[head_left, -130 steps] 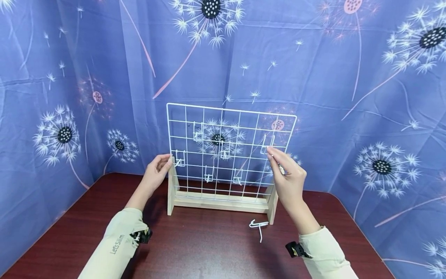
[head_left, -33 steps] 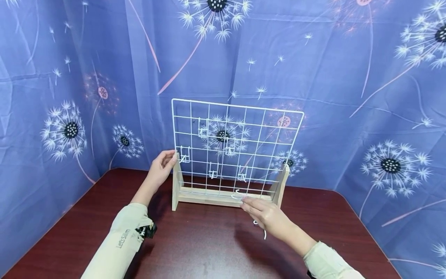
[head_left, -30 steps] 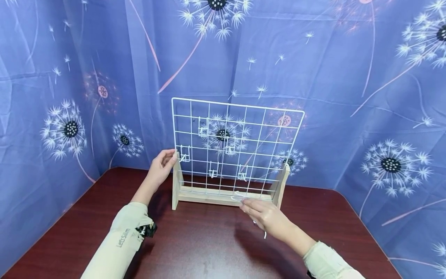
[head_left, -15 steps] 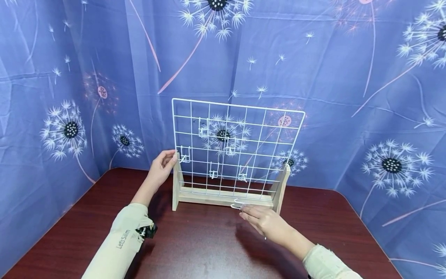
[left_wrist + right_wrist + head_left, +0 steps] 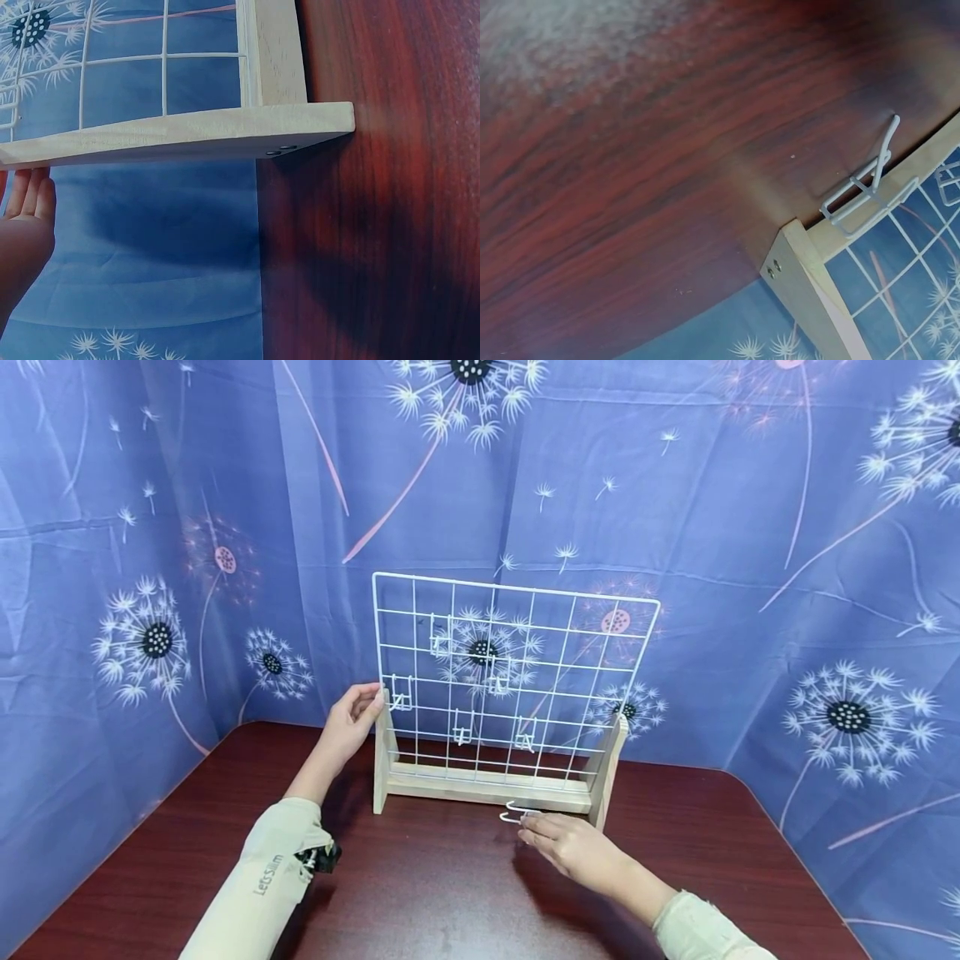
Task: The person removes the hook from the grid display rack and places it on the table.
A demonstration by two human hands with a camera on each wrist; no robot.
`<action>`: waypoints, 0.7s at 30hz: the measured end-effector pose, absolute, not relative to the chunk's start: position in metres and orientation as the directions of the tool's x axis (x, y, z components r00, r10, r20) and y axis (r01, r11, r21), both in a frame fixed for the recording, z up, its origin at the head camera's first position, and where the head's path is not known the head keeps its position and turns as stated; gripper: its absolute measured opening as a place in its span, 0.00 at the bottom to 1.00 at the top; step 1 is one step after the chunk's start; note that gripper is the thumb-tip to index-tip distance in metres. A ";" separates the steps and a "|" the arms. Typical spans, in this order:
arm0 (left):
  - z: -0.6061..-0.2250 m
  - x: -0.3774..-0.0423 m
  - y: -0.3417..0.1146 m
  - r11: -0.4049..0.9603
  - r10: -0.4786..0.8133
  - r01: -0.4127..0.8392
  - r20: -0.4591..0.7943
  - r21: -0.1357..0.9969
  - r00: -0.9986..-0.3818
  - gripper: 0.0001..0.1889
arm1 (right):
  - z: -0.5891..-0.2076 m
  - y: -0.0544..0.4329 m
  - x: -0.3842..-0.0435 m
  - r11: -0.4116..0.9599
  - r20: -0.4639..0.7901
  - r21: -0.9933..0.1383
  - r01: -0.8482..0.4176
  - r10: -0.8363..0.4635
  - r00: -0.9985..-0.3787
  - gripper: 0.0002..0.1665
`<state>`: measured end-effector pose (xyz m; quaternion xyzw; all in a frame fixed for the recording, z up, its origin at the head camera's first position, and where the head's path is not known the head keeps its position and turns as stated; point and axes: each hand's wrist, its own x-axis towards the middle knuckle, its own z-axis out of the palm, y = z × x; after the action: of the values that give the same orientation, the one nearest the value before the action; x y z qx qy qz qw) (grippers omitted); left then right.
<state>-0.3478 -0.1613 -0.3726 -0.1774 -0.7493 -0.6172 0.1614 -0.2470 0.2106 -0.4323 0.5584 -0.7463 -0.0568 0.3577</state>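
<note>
My left hand (image 5: 352,714) grips the left edge of a wire grid rack, where the white mesh panel (image 5: 551,597) meets the top of its wooden stand (image 5: 380,777). In the left wrist view its fingers (image 5: 34,191) press the stand's outer side. My right hand (image 5: 566,852), palm down low over the table, pinches a white wire hook (image 5: 512,816) whose two prongs stick out past the fingertips. This hand is out of the right wrist view. That view shows a white wire hook (image 5: 855,201) by the stand's right foot; in the head view my hand covers that spot.
Several white wire hooks (image 5: 462,735) hang on the grid, one (image 5: 401,700) close to my left hand. The rack stands on a dark red wooden table (image 5: 442,893). A blue dandelion-print cloth (image 5: 750,568) surrounds the table's back and sides.
My right hand has come away from the grid's upper right and moved down and left with the hook, sinking close over the table. My left hand stays on the rack's left edge.
</note>
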 end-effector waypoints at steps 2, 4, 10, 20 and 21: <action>-0.372 -0.348 -0.161 0.176 0.066 0.469 0.465 0.865 -0.883 0.20 | -0.434 0.211 -0.247 0.365 0.451 0.490 -0.792 -0.883 -0.128 0.16; -0.373 -0.348 -0.161 0.181 0.065 0.470 0.466 0.864 -0.882 0.20 | -0.436 0.211 -0.247 0.356 0.431 0.497 -0.791 -0.893 -0.131 0.17; -0.372 -0.348 -0.161 0.175 0.068 0.455 0.451 0.873 -0.890 0.20 | -0.440 0.210 -0.247 0.353 0.395 0.519 -0.778 -0.907 -0.147 0.16; -0.347 -0.323 -0.155 0.179 0.076 0.430 0.424 0.885 -0.903 0.19 | -0.443 0.210 -0.247 0.370 0.381 0.518 -0.772 -0.907 -0.179 0.16; -0.346 -0.322 -0.154 0.176 0.075 0.427 0.420 0.887 -0.904 0.19 | -0.443 0.210 -0.247 0.369 0.375 0.523 -0.768 -0.909 -0.182 0.16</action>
<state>-0.3219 -0.1542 -0.3463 -0.1666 -0.7535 -0.6200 0.1416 -0.2466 0.2102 -0.4433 0.5510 -0.7611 -0.1083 0.3246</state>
